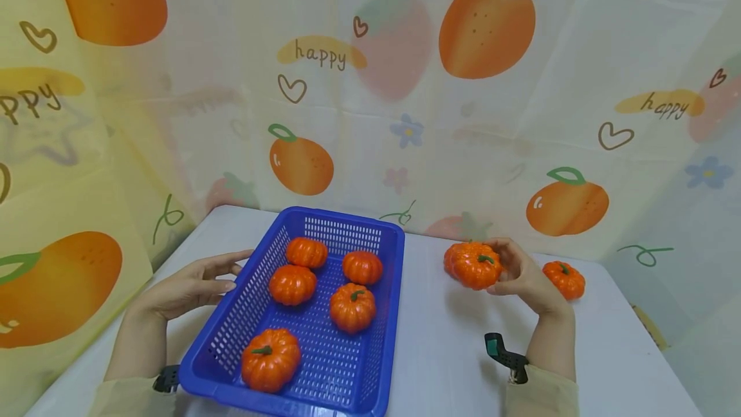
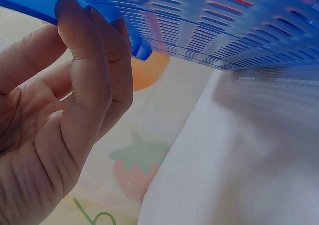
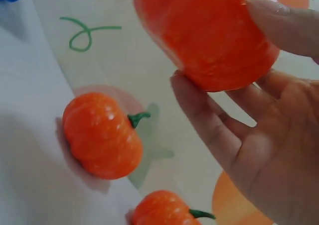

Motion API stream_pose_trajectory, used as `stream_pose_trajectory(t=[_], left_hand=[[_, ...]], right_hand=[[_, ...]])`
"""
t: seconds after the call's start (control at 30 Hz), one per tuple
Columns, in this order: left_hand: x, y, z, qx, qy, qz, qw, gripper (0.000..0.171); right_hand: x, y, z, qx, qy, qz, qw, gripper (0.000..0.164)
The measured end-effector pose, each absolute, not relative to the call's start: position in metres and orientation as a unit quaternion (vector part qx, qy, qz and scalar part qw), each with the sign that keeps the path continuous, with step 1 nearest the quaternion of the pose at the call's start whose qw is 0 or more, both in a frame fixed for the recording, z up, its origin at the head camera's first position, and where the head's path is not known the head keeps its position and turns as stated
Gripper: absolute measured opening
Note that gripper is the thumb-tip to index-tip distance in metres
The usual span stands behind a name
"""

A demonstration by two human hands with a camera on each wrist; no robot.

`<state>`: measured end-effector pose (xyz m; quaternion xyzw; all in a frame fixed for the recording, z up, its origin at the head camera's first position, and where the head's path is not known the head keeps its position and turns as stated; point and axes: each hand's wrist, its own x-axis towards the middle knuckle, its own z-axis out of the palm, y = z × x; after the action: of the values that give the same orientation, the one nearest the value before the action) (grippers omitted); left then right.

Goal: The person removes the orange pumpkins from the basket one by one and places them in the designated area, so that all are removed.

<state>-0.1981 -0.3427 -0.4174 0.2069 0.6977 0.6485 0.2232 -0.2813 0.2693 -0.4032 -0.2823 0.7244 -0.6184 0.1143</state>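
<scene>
My right hand (image 1: 523,278) holds a small orange toy pumpkin (image 1: 477,267) with a green stem above the table, thumb on one side and fingers on the other. Partly hidden behind it in the head view is another pumpkin, which shows whole on the table in the right wrist view as the left pumpkin (image 3: 102,135). A further pumpkin (image 1: 564,280) sits right of that wrist. My left hand (image 1: 185,285) is at the left side of a blue plastic basket (image 1: 399,262), its loosely bent fingers (image 2: 87,80) right at the rim. Several pumpkins (image 1: 271,360) lie inside the basket.
The white table (image 1: 434,352) runs back to a printed fruit curtain (image 1: 370,82), which also hangs at the left side. Dark straps (image 1: 509,359) circle both wrists. The basket stands left of centre on the table, between the hands.
</scene>
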Motion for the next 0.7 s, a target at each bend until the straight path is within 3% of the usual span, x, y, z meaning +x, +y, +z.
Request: stream_pose_trajectory(t=[0.7], left_hand=[[-0.199,-0.343,-0.418,0.206,0.695,0.65,0.227,0.059]], right_hand=[[-0.29,0.279,-0.441,-0.223,0.815,-0.485,0.223,0.074]])
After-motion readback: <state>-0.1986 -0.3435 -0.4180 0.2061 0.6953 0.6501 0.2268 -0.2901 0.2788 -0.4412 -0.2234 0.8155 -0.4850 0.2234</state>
